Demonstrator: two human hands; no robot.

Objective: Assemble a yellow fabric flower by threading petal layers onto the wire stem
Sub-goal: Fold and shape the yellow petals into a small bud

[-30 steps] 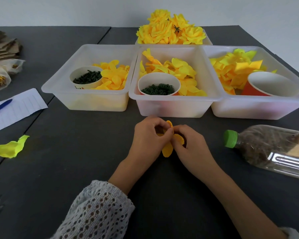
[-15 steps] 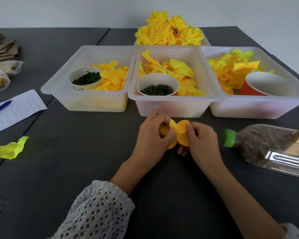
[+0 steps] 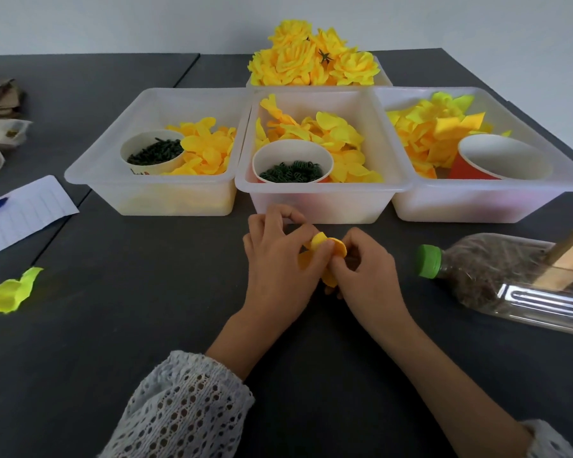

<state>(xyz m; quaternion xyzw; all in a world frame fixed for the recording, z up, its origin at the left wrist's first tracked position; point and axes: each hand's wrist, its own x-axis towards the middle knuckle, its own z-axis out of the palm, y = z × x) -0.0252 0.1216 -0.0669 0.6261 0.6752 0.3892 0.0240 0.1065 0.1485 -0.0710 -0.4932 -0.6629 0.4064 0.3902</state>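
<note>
Head view. At frame centre we see the left hand (image 3: 275, 262) and the right hand (image 3: 368, 276) meeting over the dark table (image 3: 146, 325), each pinching the same small yellow petal layer (image 3: 331, 247) between thumb and fingertips; both hands are therefore grasping. The wire stem is not visible; we cannot tell whether it lies hidden inside the fingers.

Risks, as we judge them: the fabric is thin and crumpled between two pinches, so pulling the hands apart could tear the centre hole or fold the petals out of shape; a stem guided blind could miss the hole; a loosened pinch would let the layer drop to the table.

Supply stands above the hands: the middle bin (image 3: 325, 200) with loose petals and a cup of green pieces (image 3: 291, 170), flanked by the left bin (image 3: 153, 196) and right bin (image 3: 477, 206). Finished flowers (image 3: 311, 61) sit at upper centre.

Compared with half a second ago, the petal layer shows less surface and sits more tightly gathered, and the two hands have closed in on one another.
</note>
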